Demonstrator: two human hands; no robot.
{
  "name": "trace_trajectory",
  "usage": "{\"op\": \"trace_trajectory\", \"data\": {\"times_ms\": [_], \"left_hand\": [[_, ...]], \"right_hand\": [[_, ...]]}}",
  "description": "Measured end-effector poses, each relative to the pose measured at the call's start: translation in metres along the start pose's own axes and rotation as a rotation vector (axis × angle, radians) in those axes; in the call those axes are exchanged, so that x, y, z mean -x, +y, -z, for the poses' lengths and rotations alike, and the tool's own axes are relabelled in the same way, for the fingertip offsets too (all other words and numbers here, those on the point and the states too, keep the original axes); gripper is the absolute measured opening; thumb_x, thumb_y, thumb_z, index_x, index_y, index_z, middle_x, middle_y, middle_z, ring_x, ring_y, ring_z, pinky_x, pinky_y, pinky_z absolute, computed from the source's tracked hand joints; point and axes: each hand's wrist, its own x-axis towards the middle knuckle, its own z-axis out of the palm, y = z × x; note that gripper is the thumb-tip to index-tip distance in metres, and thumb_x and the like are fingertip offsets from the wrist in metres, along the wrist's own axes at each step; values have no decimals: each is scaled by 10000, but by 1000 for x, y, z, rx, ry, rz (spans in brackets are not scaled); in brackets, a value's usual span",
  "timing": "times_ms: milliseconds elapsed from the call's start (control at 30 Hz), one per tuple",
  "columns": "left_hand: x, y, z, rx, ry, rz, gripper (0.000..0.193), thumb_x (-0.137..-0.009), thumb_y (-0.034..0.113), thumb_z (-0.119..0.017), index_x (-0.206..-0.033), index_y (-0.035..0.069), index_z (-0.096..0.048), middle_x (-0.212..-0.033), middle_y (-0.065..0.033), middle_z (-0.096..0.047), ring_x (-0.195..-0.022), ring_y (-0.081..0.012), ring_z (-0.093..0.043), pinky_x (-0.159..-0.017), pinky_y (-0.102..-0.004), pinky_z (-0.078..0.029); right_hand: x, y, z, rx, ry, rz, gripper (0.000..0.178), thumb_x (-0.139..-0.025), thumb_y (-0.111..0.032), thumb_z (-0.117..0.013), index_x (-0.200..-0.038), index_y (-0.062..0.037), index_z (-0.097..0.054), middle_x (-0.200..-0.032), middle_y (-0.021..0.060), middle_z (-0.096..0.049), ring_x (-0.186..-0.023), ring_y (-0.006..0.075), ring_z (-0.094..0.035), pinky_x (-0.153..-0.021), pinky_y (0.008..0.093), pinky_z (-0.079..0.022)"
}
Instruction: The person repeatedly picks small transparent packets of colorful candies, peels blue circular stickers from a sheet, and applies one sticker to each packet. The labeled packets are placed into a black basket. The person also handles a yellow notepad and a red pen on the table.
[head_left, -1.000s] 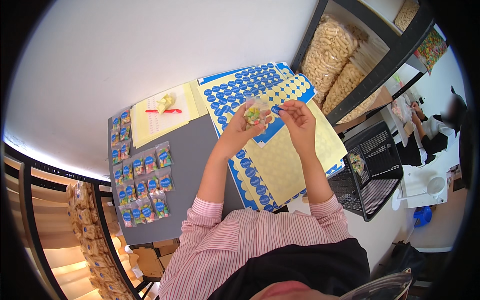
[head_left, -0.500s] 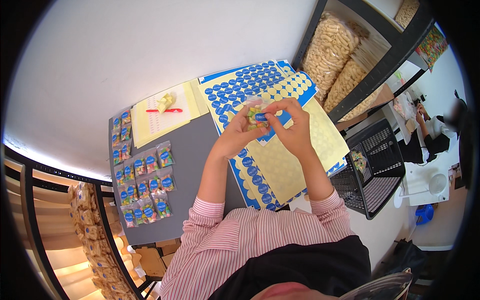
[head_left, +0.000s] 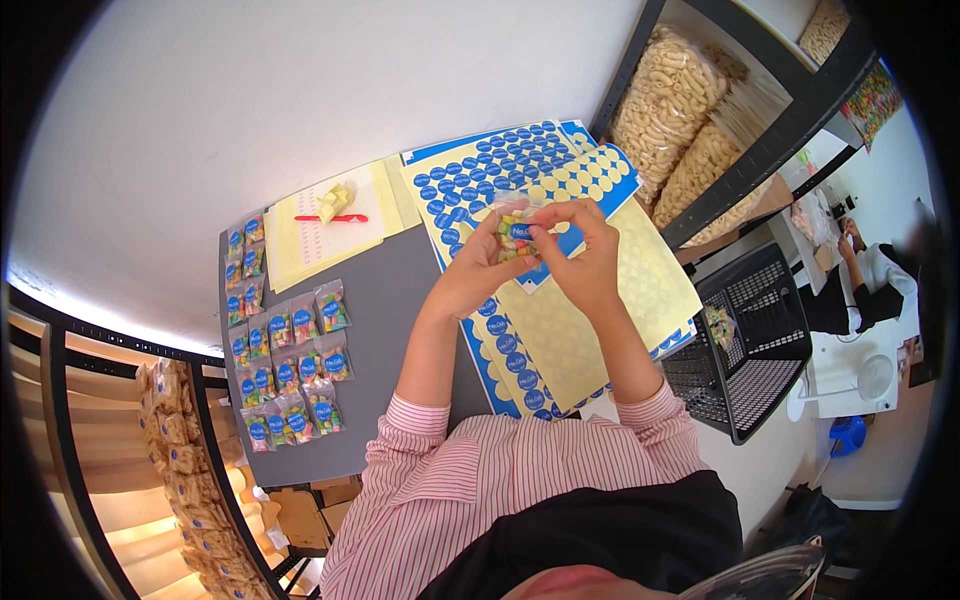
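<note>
Both hands meet over the sticker sheets around a small clear bag of colourful candy (head_left: 512,249). My left hand (head_left: 468,277) is closed on the bag's left side. With thumb and fingertips, my right hand (head_left: 580,255) pinches a round blue sticker (head_left: 523,231) at the bag's front. Whether the sticker lies fully flat on the plastic I cannot tell. Under and behind the hands lies a sheet of round blue stickers (head_left: 470,178), its right end curled over to show bare cream backing. A plain cream sheet (head_left: 570,340) lies nearer me.
Several labelled candy bags (head_left: 290,372) stand in rows on the grey table (head_left: 385,300)'s left side. A red cutter (head_left: 332,218) and crumpled yellow paper (head_left: 335,200) rest on papers at the back. Right are a black crate (head_left: 755,345) and shelved snack sacks (head_left: 665,95); another person sits beyond.
My hands stay almost still around the bag, the right thumb still against the sticker. The whole view has shifted very slightly.
</note>
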Motion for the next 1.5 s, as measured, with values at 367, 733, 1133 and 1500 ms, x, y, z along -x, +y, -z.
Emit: {"op": "trace_trajectory", "data": {"times_ms": [367, 733, 1133, 1500], "left_hand": [[-1, -2, -1, -27, -15, -36, 614, -821, 32, -580, -1342, 23, -256, -1198, -105, -481, -1100, -175, -506, -920, -284, -408], [1, 10, -6, 219, 30, 152, 456, -894, 127, -396, -1323, 32, -274, -1256, -199, -448, -1153, -305, -486, -920, -345, -440], [-2, -1, -16, 87, -87, 96, 446, -894, 140, -469, -1309, 54, -329, -1221, -164, -495, -1138, -267, -505, -928, -364, -424], [10, -21, -48, -176, -181, 94, 464, -871, 61, -457, -1303, -3, -301, -1094, -85, -516, -937, -132, -539, -831, -280, -446]], "right_hand": [[2, -1, -4, 58, -3, 2, 147, -671, -38, -667, -804, -95, -642, -744, -6, -634, -759, 168, -531, -745, 320, -382], [-2, -4, 6, 112, -137, 11, 292, -642, -106, -687, -924, -124, -613, -828, -12, -626, -891, 204, -510, -812, 362, -352], [25, 3, 2, -617, 6, -339, 652, -768, 1, -626, -1316, -18, -273, -1204, 154, -448, -926, 130, -552, -718, 236, -489], [52, -3, 35, -749, 99, -563, 607, -747, -5, -639, -1280, -20, -348, -1027, 99, -574, -779, 96, -584, -538, 169, -452]]}}
